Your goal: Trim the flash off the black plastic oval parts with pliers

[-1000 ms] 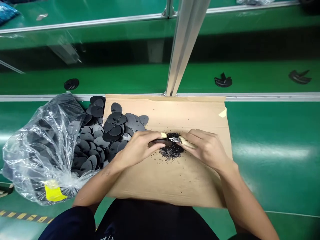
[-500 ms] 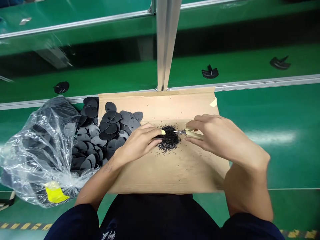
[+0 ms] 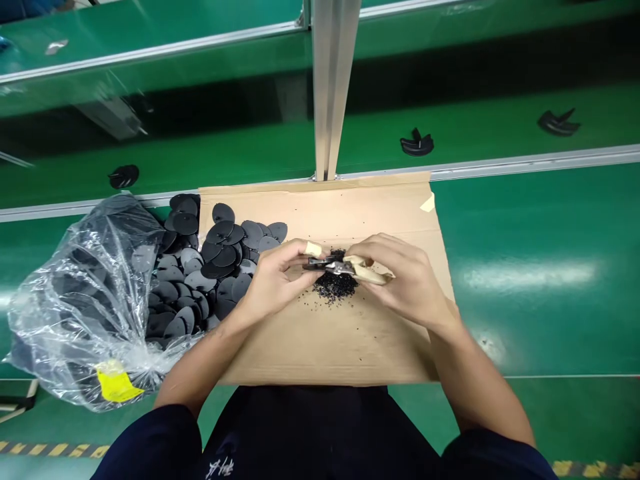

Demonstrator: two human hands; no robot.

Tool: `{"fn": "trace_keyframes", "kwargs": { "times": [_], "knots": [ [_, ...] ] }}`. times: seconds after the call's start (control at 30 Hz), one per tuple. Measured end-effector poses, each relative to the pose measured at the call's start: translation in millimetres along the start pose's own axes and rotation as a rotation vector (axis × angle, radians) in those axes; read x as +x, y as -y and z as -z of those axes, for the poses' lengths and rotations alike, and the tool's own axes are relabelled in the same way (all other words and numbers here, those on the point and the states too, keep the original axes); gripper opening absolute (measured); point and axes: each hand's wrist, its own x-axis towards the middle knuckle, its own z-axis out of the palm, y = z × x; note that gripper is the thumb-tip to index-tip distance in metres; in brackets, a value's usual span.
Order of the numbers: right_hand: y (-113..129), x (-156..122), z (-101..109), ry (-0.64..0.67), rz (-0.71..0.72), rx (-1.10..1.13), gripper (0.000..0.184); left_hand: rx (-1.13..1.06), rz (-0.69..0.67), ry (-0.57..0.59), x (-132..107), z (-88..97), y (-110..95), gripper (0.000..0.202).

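Observation:
My left hand [image 3: 273,280] is closed on a small black plastic piece [image 3: 316,263], held edge-on above a little heap of black shavings [image 3: 334,285]. A pale guard covers one fingertip. My right hand [image 3: 403,280] grips a small cutting tool with cream handles [image 3: 367,269]; its metal tip touches the black piece. Both hands hover over a flat sheet of cardboard [image 3: 350,333] on the green bench.
A pile of black discs [image 3: 210,263] lies left of my hands, spilling from a clear plastic bag [image 3: 80,300] with a yellow label. An aluminium post [image 3: 330,87] rises behind the cardboard. Black parts [image 3: 417,143] [image 3: 557,123] [image 3: 123,176] lie on the green belt beyond the rail.
My right hand has come back toward the left hand, bringing the tool's tip onto the black piece. Both hands lifted slightly above the shavings.

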Motion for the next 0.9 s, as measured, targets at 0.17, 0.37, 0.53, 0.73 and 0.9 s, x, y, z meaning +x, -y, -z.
{"fn": "trace_keyframes", "kwargs": {
  "times": [0.17,0.37,0.53,0.73,0.9],
  "knots": [
    [7,-3,-1,0.098,0.139,-0.151,0.014,0.396,-0.171,0.148,-5,2.8,3,0.032],
    [-6,-12,16,-0.055,-0.014,0.225,0.011,0.279,-0.147,0.187,-3,4.6,6,0.035],
    [-20,-17,12,-0.003,0.075,-0.137,0.011,0.083,-0.12,0.172,1,6.3,-1,0.038],
    [-19,-19,2,-0.015,0.13,-0.211,0.017,-0.025,-0.072,0.162,-1,4.9,-6,0.037],
    [-18,-22,1,-0.066,0.127,-0.216,0.021,-0.077,-0.043,0.128,-3,3.8,-5,0.03]
  ]
}}
